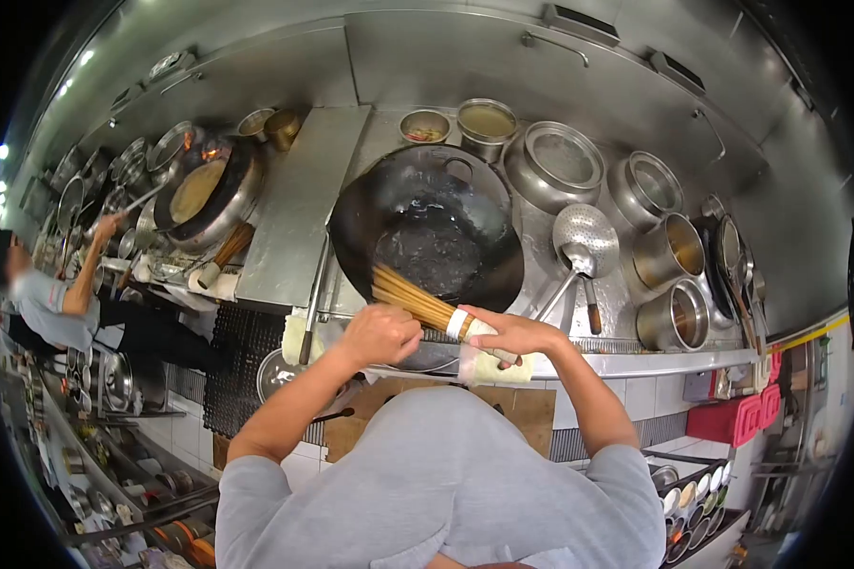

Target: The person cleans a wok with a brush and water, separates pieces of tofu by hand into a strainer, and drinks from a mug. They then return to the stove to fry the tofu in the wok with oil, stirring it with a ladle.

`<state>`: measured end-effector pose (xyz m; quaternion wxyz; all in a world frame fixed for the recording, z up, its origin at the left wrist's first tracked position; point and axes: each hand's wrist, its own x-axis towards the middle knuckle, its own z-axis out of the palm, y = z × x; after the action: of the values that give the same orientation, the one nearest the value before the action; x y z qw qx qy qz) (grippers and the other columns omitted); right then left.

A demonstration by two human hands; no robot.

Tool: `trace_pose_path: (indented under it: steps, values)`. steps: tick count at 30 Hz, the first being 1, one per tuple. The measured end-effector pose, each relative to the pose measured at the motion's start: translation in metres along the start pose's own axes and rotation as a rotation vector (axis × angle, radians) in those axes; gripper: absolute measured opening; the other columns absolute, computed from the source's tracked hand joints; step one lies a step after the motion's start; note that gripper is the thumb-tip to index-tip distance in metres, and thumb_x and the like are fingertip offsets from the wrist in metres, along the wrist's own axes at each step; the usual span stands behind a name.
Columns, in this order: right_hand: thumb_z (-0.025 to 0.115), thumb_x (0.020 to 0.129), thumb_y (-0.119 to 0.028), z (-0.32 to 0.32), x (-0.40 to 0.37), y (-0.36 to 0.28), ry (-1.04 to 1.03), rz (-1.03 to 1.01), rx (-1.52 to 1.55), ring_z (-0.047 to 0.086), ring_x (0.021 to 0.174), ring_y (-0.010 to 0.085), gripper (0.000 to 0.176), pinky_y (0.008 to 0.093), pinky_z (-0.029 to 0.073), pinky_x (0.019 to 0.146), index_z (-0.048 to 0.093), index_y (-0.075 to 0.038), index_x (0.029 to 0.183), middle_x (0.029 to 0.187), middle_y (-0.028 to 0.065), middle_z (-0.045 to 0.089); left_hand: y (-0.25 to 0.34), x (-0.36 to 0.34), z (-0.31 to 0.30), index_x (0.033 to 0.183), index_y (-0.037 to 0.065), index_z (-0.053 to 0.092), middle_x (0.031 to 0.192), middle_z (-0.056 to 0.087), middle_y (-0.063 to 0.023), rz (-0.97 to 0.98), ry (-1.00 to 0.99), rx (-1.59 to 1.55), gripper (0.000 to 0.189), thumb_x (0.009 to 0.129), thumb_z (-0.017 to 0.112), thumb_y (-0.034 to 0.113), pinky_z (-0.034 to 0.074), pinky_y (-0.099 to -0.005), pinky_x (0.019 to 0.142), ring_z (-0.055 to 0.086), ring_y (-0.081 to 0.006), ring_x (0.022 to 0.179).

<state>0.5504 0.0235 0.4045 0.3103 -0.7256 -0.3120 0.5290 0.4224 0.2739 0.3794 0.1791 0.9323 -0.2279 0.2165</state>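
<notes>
My right hand (510,337) is wrapped round the white-banded handle of a bamboo brush (417,299), a bundle of thin sticks. The brush slants up to the left, its splayed tips over the near rim of a large black wok (427,223) with some water in its bottom. My left hand (381,334) is closed beside the sticks, in front of the wok's near edge; what it holds, if anything, is hidden. Left of the wok, a long-handled tool (315,299) leans on the counter edge near a folded cloth (299,337).
Right of the wok lies a perforated ladle (584,242), with metal pots (667,247) beyond. Bowls (424,126) stand behind. At the far left, a co-worker (52,299) works at another wok (199,194) with flames behind it. Red bins (731,417) are at the right.
</notes>
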Motion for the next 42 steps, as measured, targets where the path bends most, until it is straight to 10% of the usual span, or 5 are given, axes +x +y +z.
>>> trace_pose_path:
  steps: [8,11,22,26,42]
  values:
    - [0.055,0.094,-0.037,-0.023,-0.015,0.062,-0.072,-0.123,0.573,0.052,0.054,0.0125,0.074,0.0247,0.045,0.049,0.011,-0.018,0.151,0.084,0.0063,0.052,0.003,0.119,-0.045,0.057,0.012,0.050,0.056,0.047,-0.0010,0.319,0.152,0.187,0.021,0.066,0.069,0.013,0.042,-0.0321,0.049,0.051,-0.0181,0.053]
    - [0.054,0.089,-0.051,-0.052,0.077,0.237,0.525,-0.457,-0.451,0.062,0.068,0.0230,0.081,0.0332,0.050,0.056,0.013,-0.017,0.151,0.115,0.0187,0.059,0.002,0.130,-0.045,0.057,0.013,0.049,0.056,0.043,-0.0006,0.337,0.173,0.241,0.023,0.065,0.071,0.013,0.039,-0.0315,0.048,0.048,-0.0176,0.052]
    - [0.052,0.091,-0.024,0.039,0.093,0.186,0.830,0.311,0.841,0.062,0.079,0.0361,0.057,0.0463,0.054,0.060,0.024,-0.010,0.139,0.110,0.0254,0.053,0.027,0.002,-0.033,0.051,0.011,0.043,0.050,0.041,-0.0041,-0.062,0.048,0.218,0.034,0.069,0.072,0.011,0.034,-0.0357,0.044,0.044,-0.0224,0.046]
    - [0.051,0.087,-0.022,0.098,0.051,0.179,0.842,0.183,-0.198,0.060,0.088,0.0436,0.026,0.0449,0.048,0.082,0.063,-0.002,0.100,0.106,0.0360,0.055,0.047,-0.031,0.000,0.052,0.010,0.044,0.050,0.041,-0.0052,-0.171,0.079,0.167,0.032,0.070,0.071,0.011,0.035,-0.0357,0.045,0.044,-0.0229,0.047]
    - [0.053,0.088,-0.054,0.172,0.155,0.374,0.842,0.157,1.707,0.054,0.110,0.0270,0.048,0.0508,0.046,0.087,0.051,-0.021,0.124,0.120,0.0083,0.057,-0.050,0.023,0.122,0.069,0.005,0.051,0.066,0.054,-0.0125,-0.368,0.027,0.053,0.025,0.083,0.064,0.021,0.039,-0.0440,0.068,0.051,-0.0313,0.069]
